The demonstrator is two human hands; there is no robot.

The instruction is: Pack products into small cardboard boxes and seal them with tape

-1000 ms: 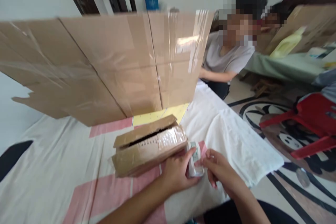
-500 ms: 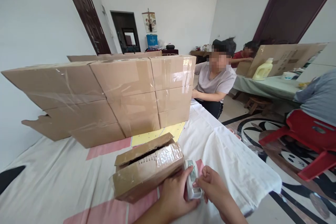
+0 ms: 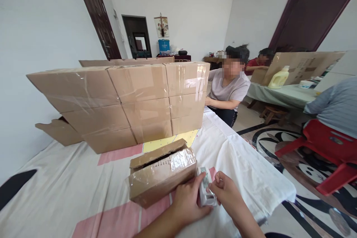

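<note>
A small white plastic case (image 3: 206, 190) with a greenish panel on top lies on the cloth near the front of the table. My left hand (image 3: 188, 201) grips it from the left, with the thumb along one side. Over its right edge, my right hand (image 3: 227, 193) has curled fingers, the thumb and forefinger pinched at the panel. Whatever is between those fingertips is too small to make out. Just left of the case, close to my left hand, sits a brown cardboard box (image 3: 164, 176) with a raised flap and shiny tape.
Stacked, taped cartons (image 3: 145, 100) form a wall across the table's far side. A person (image 3: 230, 85) sits behind its right end. To the right are a red plastic chair (image 3: 318, 152), another person's back and a second table (image 3: 259, 91) holding a yellow jug (image 3: 279, 78).
The view has shifted a little, so the cartons and the box appear slightly further right. Both hands stay at the white case, the right one still pinched against it.
</note>
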